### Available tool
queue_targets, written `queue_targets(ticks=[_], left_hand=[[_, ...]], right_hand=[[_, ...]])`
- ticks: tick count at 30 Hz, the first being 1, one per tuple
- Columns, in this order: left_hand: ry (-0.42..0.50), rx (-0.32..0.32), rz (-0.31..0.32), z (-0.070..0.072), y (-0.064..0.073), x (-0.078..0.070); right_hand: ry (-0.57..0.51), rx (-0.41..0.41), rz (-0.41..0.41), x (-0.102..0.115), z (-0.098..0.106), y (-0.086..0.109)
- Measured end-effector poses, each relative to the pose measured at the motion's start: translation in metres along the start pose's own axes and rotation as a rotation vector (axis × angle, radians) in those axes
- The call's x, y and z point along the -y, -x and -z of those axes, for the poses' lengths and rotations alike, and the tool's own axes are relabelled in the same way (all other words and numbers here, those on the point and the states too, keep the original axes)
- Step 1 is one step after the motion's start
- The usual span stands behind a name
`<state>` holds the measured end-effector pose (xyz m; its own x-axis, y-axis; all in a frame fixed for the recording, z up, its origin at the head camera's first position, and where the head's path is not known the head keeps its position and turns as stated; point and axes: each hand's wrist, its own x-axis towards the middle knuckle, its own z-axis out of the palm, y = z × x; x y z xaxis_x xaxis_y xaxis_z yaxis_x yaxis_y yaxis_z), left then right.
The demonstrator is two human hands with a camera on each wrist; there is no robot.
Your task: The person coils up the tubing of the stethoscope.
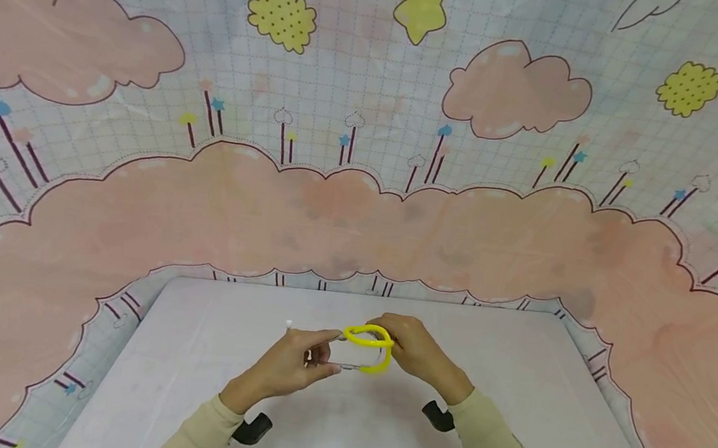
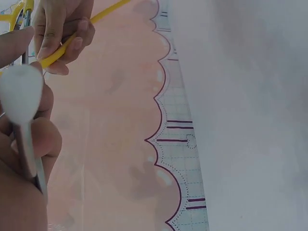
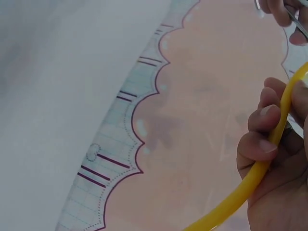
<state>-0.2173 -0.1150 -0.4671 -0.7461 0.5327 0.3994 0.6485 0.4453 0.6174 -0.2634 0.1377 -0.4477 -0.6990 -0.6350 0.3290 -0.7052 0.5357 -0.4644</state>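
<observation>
A: ok so what are the hands actually gripping?
B: Left hand has its fingers and thumb clamped on a thin metal frame, lower middle of the head view. Right hand, just right of it, is closed round a yellow tube.
A: Same tube that loops over the frame?
B: Looks like it, yeah, it curls at the frame's right end. There's also a white tip on a metal stem, at the left edge of the left wrist view.
A: And around that?
B: White table underneath, black wrist pieces below both hands, cloud-print sheet filling the upper frame.
</observation>
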Motion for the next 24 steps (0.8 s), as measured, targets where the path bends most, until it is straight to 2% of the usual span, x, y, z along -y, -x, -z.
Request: queue_targets(ticks=[4, 7, 15, 24], left_hand=[[0.036, -0.054, -0.021, 0.000, -0.001, 0.003], [0.060, -0.097, -0.016, 0.000, -0.002, 0.004], [0.111, -0.234, 0.020, 0.003, -0.005, 0.006], [0.129, -0.326, 0.099, 0.005, -0.005, 0.006]], right_hand=[[0.011, -0.038, 0.005, -0.003, -0.003, 0.001], [-0.012, -0.037, -0.004, -0.004, -0.005, 0.001], [-0.059, 0.043, -0.071, -0.006, -0.010, 0.004], [-0.053, 0.100, -0.091, -0.012, -0.020, 0.009]])
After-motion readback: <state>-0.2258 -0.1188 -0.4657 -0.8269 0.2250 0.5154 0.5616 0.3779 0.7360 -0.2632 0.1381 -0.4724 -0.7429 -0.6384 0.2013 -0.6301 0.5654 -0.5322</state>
